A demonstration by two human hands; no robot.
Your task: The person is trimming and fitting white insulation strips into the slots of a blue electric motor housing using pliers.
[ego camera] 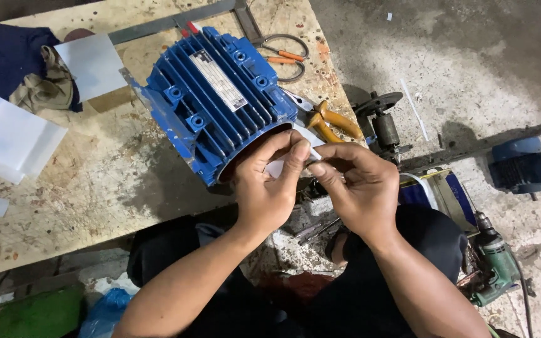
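Observation:
A blue finned motor housing (214, 100) lies on its side on a worn wooden workbench (64, 188), its open end facing me. My left hand (267, 188) and my right hand (355, 188) meet just in front of that opening. Both pinch a small folded strip of white paper (286, 159) between thumb and fingers. Most of the strip is hidden by my fingers.
Orange-handled pliers (333, 122) lie right of the housing, scissors (286, 56) behind it. White sheets (10, 138) and a dark cloth (7, 62) sit at the bench's left. On the floor are a rotor (383, 125), a green drill (496, 263) and a second blue motor (524, 166).

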